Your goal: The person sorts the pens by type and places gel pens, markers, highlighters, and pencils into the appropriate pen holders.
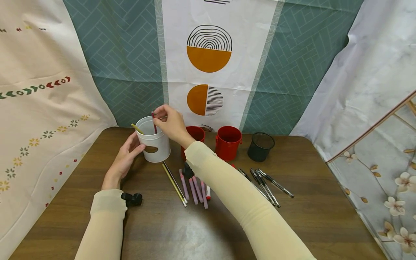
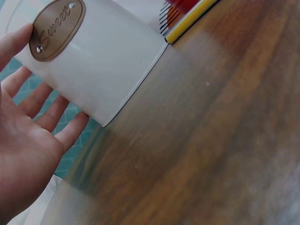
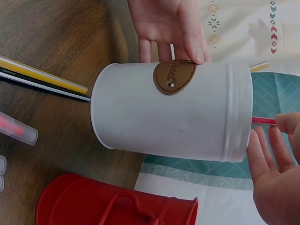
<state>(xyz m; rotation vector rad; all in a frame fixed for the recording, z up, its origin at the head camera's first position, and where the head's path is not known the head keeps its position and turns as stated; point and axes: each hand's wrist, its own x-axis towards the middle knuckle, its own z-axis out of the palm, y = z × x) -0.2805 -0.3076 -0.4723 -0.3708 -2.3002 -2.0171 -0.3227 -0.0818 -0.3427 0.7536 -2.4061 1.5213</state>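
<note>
A white metal canister with a brown oval label stands at the back left of the table. My left hand steadies its left side, thumb by the label and fingers behind the wall, as the left wrist view shows. Over the rim, my right hand pinches a red pencil between thumb and fingers. The pencil stands nearly upright, its lower end inside the canister and hidden in the right wrist view. A yellow pencil leans inside against the rim.
Beside the canister are two red buckets and a black mesh cup. In front lie a yellow pencil with a black one, several pinkish-purple capped pens, a red-and-white marker and several black pens. Fabric hangs behind.
</note>
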